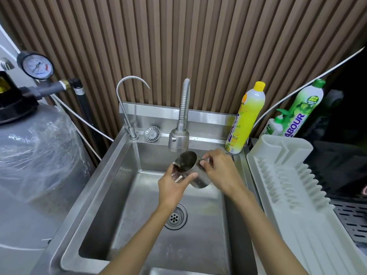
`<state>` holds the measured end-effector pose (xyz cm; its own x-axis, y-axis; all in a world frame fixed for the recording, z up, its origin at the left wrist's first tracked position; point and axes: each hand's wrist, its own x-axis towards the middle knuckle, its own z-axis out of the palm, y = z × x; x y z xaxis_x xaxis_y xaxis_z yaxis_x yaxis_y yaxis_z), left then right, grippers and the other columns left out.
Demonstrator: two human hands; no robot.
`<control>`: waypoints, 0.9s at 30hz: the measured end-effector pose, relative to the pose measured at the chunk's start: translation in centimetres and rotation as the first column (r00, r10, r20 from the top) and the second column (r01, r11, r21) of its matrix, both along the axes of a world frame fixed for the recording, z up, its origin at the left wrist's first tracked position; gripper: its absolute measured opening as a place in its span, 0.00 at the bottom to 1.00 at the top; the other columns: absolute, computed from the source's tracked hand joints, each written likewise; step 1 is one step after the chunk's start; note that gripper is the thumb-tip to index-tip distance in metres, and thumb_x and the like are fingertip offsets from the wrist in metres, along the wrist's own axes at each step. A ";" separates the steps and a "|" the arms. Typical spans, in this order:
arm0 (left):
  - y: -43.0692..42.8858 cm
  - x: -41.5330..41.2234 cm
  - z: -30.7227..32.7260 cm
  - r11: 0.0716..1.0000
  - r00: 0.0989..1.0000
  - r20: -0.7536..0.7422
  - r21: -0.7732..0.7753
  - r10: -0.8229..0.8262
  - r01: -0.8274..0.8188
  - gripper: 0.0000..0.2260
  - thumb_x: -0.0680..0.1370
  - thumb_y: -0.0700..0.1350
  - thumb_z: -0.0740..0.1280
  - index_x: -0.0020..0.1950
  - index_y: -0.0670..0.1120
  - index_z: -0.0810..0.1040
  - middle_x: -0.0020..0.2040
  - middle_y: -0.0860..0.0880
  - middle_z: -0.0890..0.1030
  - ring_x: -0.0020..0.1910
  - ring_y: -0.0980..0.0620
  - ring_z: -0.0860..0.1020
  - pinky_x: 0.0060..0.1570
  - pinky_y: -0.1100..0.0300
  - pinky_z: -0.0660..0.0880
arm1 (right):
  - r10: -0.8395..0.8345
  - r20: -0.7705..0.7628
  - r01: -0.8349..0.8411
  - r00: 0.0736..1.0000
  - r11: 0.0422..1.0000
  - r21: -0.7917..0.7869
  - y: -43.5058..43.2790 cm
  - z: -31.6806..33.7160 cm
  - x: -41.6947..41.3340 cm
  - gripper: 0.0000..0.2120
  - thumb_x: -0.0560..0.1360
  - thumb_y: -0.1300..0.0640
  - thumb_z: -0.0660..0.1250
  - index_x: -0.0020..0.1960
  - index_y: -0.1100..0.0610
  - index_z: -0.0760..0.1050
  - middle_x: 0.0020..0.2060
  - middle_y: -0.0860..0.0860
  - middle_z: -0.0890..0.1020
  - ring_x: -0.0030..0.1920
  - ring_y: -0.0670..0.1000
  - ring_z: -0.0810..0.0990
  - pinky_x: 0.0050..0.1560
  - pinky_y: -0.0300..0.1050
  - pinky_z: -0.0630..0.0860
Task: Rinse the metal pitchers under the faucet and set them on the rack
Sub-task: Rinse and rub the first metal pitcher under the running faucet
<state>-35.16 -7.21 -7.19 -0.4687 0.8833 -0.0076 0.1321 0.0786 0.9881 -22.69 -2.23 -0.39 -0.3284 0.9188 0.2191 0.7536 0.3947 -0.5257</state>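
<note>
A metal pitcher (193, 171) is tilted over the steel sink (111, 171), its mouth turned up toward the flexible faucet (178, 138). A thin stream of water runs from the faucet head into the pitcher's mouth. My left hand (174, 185) grips the pitcher near its rim from below, thumb across the wall. My right hand (220, 167) holds the pitcher's handle on its right side. The white plastic drying rack (294, 187) lies to the right of the sink with nothing on it.
A thin gooseneck tap (127, 108) stands at the sink's back left, a loose strainer (152, 133) beside it. Yellow (246, 118) and green (303, 108) detergent bottles stand behind the rack. A grey tank (35, 165) fills the left. The drain (175, 216) sits mid-basin.
</note>
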 end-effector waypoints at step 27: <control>-0.9 -4.8 1.9 0.996 0.696 -0.713 0.049 0.085 -0.071 0.40 0.64 0.61 0.73 0.72 0.49 0.66 0.60 0.50 0.71 0.61 0.49 0.68 0.55 0.51 0.69 | -0.268 -0.786 -0.440 0.558 0.708 -0.553 -0.7 -6.1 -3.5 0.06 0.79 0.65 0.58 0.50 0.64 0.74 0.43 0.57 0.80 0.48 0.53 0.79 0.61 0.48 0.75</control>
<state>-39.93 -8.14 -5.29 -0.3948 0.8403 0.3715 0.7920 0.1063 0.6012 -26.14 -2.89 -6.45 -0.4329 0.8813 -0.1895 -0.1235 -0.2663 -0.9559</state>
